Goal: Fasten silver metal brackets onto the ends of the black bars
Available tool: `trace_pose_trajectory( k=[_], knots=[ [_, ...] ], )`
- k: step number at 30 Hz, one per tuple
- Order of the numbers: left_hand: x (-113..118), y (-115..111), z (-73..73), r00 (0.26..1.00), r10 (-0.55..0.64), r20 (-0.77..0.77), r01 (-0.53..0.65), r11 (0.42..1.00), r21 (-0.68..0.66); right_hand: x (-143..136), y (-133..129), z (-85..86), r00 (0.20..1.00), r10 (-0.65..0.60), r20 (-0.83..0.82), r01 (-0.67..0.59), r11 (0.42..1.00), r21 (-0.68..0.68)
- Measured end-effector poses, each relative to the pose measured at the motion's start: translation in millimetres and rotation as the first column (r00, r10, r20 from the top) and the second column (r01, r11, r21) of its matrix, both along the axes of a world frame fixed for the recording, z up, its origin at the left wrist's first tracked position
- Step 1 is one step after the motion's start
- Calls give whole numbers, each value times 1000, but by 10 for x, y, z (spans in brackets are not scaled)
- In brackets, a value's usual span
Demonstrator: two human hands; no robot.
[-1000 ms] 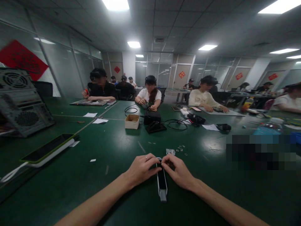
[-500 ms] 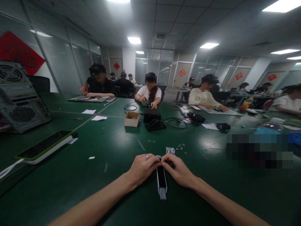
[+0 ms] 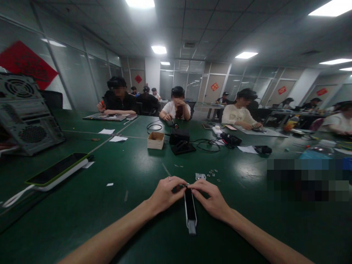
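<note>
A long, narrow device (image 3: pixel 190 209) with a black middle and pale edges lies on the green table, a grey piece (image 3: pixel 192 228) at its near end. My left hand (image 3: pixel 167 194) is at its far end from the left, thumb and fingers pinched together. From the right, my right hand (image 3: pixel 211 198) meets the same end, its fingers closed near the left fingertips. Whatever small thing the fingertips may hold is too small to tell. Just beyond my right hand sits a small metal plate (image 3: pixel 200 176), with several small rings (image 3: pixel 212 174) beside it.
Beyond my hands stand a cardboard box (image 3: pixel 156 141) and a black device (image 3: pixel 179 137) with cables. A phone (image 3: pixel 57 168) and a computer case (image 3: pixel 30 117) are at the left. A bottle (image 3: pixel 321 148) stands at the right. Several people sit around.
The fingers of my left hand have shifted and show a wider gap between thumb and forefinger. My right fingers lie flatter over the device's end. Across the table, a person has raised a hand to the face.
</note>
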State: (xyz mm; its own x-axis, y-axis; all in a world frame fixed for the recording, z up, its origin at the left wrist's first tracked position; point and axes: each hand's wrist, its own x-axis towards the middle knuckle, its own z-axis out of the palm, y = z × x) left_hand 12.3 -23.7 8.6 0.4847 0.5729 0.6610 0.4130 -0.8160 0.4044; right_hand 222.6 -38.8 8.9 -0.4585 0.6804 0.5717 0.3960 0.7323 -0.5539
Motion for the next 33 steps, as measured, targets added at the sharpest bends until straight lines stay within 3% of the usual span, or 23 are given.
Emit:
trace_pose_trajectory(
  k=[5, 9, 15, 33],
  knots=[
    [-144, 110, 18, 978, 52, -203, -57, 998, -18, 153, 85, -40, 984, -164, 63, 149, 969, 198],
    [-174, 143, 34, 943, 113, -314, -159, 979, -127, 226, 141, -52, 936, -270, 225, 235, 957, 173],
    [-162, 149, 29, 941, 132, -311, -206, 954, -218, 164, 137, -10, 904, -231, 359, 199, 972, 126],
    [-131, 106, 128, 964, 93, -250, -192, 892, -409, 156, 137, -6, 926, -195, 324, 176, 980, 87]
  ],
)
